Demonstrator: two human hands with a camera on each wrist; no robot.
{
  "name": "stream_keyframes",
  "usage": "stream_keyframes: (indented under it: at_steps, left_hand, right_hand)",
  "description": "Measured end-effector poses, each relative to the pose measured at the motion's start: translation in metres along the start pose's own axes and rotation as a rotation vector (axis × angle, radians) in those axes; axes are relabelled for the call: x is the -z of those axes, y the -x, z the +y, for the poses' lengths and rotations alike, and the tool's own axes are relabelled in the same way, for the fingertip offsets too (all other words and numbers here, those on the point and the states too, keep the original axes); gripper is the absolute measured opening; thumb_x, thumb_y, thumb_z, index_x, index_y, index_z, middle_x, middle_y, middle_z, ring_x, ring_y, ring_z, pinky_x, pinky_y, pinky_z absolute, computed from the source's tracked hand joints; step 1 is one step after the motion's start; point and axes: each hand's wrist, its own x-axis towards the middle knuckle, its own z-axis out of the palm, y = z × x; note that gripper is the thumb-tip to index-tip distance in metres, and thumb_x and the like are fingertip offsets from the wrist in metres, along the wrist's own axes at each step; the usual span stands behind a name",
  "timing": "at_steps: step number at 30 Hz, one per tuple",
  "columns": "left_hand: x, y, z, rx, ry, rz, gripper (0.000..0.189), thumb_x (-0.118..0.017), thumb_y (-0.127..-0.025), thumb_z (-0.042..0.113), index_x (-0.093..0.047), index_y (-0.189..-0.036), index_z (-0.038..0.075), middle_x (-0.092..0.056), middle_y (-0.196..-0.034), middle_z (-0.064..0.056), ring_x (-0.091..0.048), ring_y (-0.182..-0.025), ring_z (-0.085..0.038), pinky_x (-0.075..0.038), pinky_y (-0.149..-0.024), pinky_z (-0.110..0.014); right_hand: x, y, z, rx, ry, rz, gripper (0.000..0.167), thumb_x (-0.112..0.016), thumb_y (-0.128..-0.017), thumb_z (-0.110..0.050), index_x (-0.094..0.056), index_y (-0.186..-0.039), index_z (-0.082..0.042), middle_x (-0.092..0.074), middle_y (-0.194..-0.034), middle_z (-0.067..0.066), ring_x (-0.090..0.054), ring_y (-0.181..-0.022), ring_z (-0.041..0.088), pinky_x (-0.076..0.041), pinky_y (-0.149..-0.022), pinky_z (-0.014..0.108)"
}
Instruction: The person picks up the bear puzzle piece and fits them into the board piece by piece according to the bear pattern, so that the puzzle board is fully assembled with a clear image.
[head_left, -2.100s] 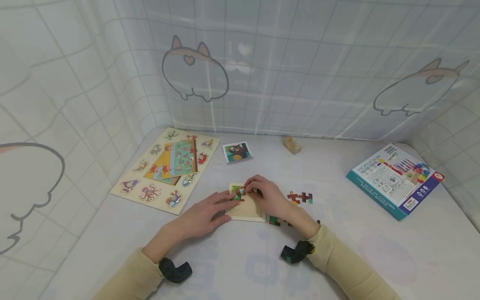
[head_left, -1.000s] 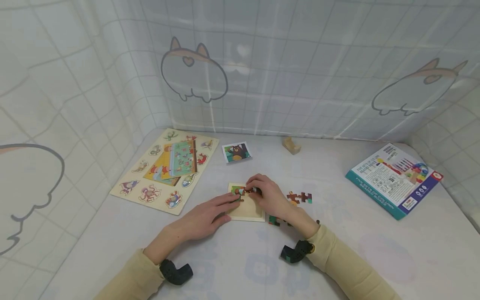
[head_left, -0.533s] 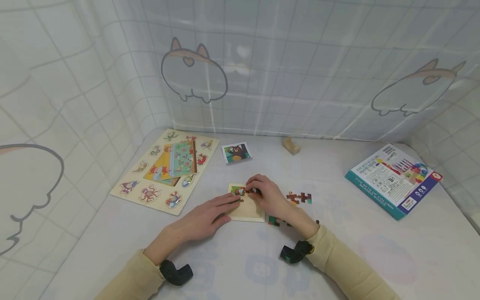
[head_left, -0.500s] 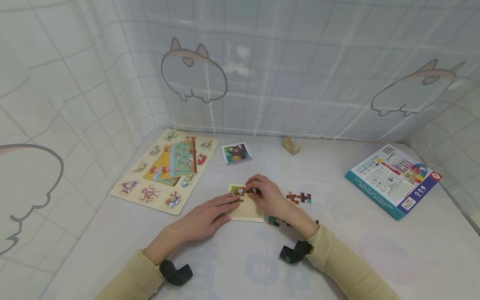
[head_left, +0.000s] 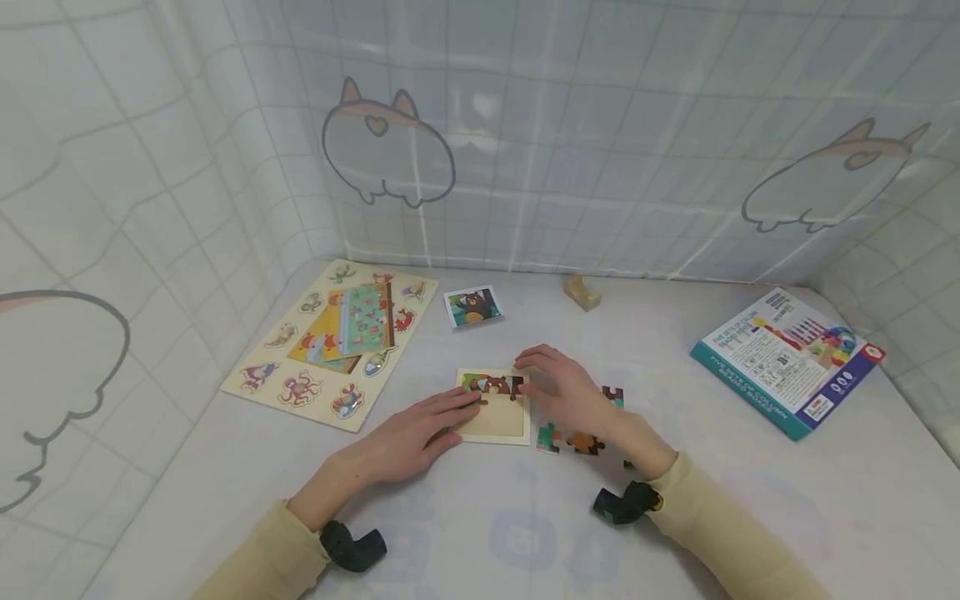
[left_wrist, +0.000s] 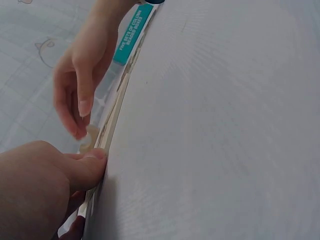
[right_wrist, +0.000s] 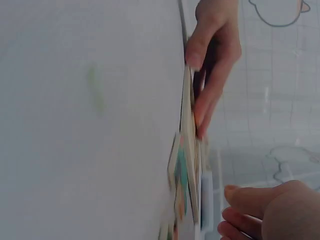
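Observation:
A square wooden puzzle tray (head_left: 491, 427) lies on the table, its top row filled with bear-picture pieces (head_left: 497, 385). My left hand (head_left: 408, 433) rests along the tray's left side, fairly straight fingers on its surface and thumb at the near left corner; the left wrist view shows that thumb (left_wrist: 92, 157) against the tray's edge. Just off the tray's right edge, my right hand (head_left: 566, 392) hovers with loosely bent fingers and nothing in them. Loose jigsaw pieces lie right of the tray: a green one (head_left: 548, 438), a brown one (head_left: 585, 443) and others partly hidden under the right hand.
Behind the tray lies a bear picture card (head_left: 472, 307), with a small wooden block (head_left: 582, 292) to its right. A sea-animal puzzle board (head_left: 300, 350) bearing picture cards is at the left. A teal-edged box (head_left: 787, 358) lies at the right; a tile-patterned curtain (head_left: 525, 167) hangs behind.
My right hand has let go of a puzzle piece at the tray's top right and moved right, showing the bear's face in the top row. My left hand has stayed in place.

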Motion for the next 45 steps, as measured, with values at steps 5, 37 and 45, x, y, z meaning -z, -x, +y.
stream_keyframes:
  at_steps: [5,37,45]
  left_hand:
    - [0.000,0.000,0.000,-0.003,-0.006,0.006,0.048,-0.052,-0.105,0.025,-0.045,-0.151,0.012,-0.032,-0.163,0.003,-0.024,-0.152,-0.022,-0.028,-0.122,-0.044]
    - [0.000,0.000,0.001,0.005,0.016,0.007,0.049,-0.052,-0.105,0.025,-0.044,-0.152,0.013,-0.031,-0.163,0.004,-0.024,-0.152,-0.022,-0.027,-0.122,-0.045]
    - [-0.001,0.000,-0.001,0.005,0.015,0.005,0.049,-0.051,-0.105,0.026,-0.043,-0.152,0.014,-0.031,-0.163,0.004,-0.023,-0.153,-0.021,-0.027,-0.123,-0.044]
  right_hand:
    - [0.021,0.017,0.017,-0.057,-0.029,0.049,0.028,-0.070,-0.094,-0.010,-0.066,-0.121,-0.005,-0.062,-0.128,0.005,-0.057,-0.125,0.027,-0.048,-0.106,0.050]
    - [0.053,0.064,0.062,-0.080,-0.010,-0.020,0.026,-0.080,-0.084,-0.009,-0.073,-0.108,-0.015,-0.061,-0.128,0.002,-0.054,-0.122,0.024,-0.046,-0.101,0.044]
    - [0.052,0.064,0.062,-0.088,-0.011,-0.016,0.023,-0.082,-0.083,-0.011,-0.073,-0.103,-0.017,-0.061,-0.127,0.002,-0.054,-0.121,0.025,-0.045,-0.100,0.044]
